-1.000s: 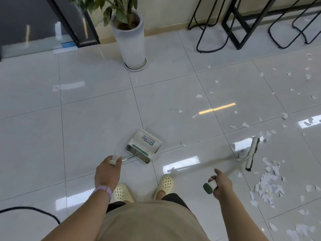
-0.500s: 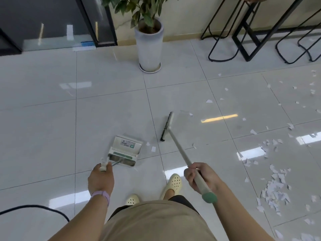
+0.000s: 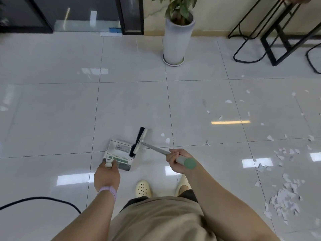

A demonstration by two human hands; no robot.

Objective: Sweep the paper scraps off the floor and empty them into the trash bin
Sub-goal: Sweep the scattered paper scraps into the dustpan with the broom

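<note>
The right hand (image 3: 177,160) holds the broom (image 3: 139,141) by its handle, which runs up-left from that grip to the brush head touching the dustpan (image 3: 118,152). The left hand (image 3: 106,173) grips the dustpan's handle. The main heap of paper scraps (image 3: 283,197) lies well to the right, nearer the right hand, with bare floor (image 3: 217,167) between. No trash bin shows.

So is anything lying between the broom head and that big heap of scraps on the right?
Nothing solid. Between the broom head at the dustpan and the scrap heap there is only tile floor with loose scraps.
</note>
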